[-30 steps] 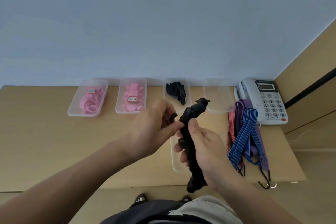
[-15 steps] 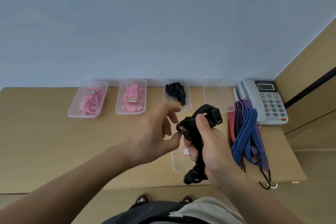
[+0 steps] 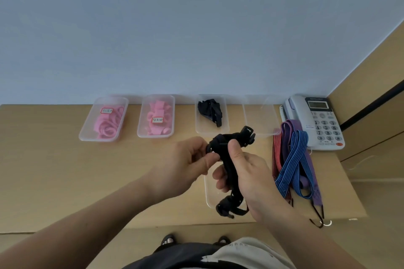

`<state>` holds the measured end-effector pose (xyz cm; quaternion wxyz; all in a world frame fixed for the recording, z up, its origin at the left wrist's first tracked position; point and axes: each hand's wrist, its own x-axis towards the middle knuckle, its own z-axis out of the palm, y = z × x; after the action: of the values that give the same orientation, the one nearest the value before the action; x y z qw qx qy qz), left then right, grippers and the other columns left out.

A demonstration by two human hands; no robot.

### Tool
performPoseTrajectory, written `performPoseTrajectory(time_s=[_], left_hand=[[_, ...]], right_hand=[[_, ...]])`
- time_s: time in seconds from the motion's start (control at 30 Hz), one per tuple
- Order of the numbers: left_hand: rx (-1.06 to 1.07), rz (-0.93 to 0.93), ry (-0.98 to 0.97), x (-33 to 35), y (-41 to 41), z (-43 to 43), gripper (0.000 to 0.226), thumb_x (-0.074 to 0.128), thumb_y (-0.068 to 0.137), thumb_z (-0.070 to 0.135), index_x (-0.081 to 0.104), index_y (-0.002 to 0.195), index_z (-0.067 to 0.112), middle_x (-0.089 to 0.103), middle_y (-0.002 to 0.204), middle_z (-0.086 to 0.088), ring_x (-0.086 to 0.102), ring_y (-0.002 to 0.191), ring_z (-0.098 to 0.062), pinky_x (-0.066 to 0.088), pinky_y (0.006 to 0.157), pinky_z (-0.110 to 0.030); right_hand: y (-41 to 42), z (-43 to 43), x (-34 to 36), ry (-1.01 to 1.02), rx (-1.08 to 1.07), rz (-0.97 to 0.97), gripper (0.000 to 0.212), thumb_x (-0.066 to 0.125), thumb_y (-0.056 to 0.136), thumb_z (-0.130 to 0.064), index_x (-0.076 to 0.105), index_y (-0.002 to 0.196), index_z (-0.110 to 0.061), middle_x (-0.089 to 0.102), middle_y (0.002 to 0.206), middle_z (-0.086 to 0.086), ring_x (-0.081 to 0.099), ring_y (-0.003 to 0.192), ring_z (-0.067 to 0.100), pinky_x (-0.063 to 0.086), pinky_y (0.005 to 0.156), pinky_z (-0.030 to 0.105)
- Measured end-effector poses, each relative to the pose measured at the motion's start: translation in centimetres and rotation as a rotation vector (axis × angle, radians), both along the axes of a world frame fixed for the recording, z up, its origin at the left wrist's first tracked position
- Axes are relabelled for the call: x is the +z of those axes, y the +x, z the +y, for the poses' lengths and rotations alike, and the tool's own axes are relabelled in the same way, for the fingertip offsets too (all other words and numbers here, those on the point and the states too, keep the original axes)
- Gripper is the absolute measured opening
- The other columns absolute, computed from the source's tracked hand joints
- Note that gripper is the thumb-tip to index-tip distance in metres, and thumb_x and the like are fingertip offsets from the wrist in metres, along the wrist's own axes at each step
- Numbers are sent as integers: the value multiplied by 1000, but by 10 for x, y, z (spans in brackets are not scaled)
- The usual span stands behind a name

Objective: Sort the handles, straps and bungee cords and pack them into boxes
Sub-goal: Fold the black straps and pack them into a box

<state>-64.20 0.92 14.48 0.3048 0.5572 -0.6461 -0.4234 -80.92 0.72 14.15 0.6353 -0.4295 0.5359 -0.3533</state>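
Low in the frame's centre, the right grip is curled round a bundled black strap, held upright above the bench. The left grip pinches the bundle's upper end between thumb and fingers. Under both lies a see-through box. To the right, striped bungee cords lie on the bench, hooks toward the near edge. Farther back stands a row of boxes: pink loops, pink pieces, black straps, then another box. A telephone sits at far right.
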Motion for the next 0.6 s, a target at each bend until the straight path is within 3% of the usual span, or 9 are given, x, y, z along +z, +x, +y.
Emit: performPoseTrajectory(time_s=[0.1,0.17,0.27,0.33,0.4,0.47,0.5,0.6], left_hand=[[4,-204,-304,-3,-3,1,33,60,95,31,54,73,6,48,57,4,41,52,-14,33,48,-19],[-50,-399,-522,-3,-3,-1,34,55,93,30,51,70,6,45,58,3,39,49,-18,34,45,-29],[-132,-699,-743,-6,1,-5,21,71,77,6,53,68,8,45,57,-4,40,45,-25,25,39,-28],[-139,-784,-846,-10,4,-6,26,69,63,-10,51,70,8,42,60,-5,31,48,-23,19,43,-28],[-151,-781,-907,-12,5,-9,26,62,64,-13,50,71,8,43,62,-6,27,52,-21,21,43,-28],[-136,-668,-807,-15,3,-9,18,70,73,-5,58,76,8,52,65,-3,40,50,-22,33,42,-29],[-84,-524,-647,-15,3,-8,14,72,78,3,62,85,10,58,70,1,50,52,-20,40,46,-28],[-3,77,104,-3,7,-8,32,66,83,28,55,112,22,70,87,7,64,72,-10,48,61,-24]], right_hand=[[3,0,1,-6,-17,63,59,46,85,-59,67,87,-4,69,63,6,57,49,16,43,44,28],[4,1,1,26,-23,47,54,44,93,-53,66,89,-5,68,63,6,55,48,14,40,40,26],[6,2,4,117,-4,-59,52,43,96,-51,67,88,-5,67,67,8,49,44,16,38,39,26],[6,2,4,137,-2,-121,56,47,90,-57,66,83,-5,66,68,8,44,43,16,37,40,27],[6,2,3,124,-28,-162,58,52,84,-58,65,82,-2,62,66,8,40,42,15,35,40,26],[4,1,3,96,-54,-192,56,56,82,-55,63,80,1,56,63,9,38,41,14,35,40,25],[3,1,3,77,-60,-200,52,56,82,-54,64,74,-3,52,62,11,38,41,14,35,41,25],[-2,-1,2,16,-35,-201,42,55,85,-52,65,63,-18,47,65,17,39,43,14,36,48,27]])
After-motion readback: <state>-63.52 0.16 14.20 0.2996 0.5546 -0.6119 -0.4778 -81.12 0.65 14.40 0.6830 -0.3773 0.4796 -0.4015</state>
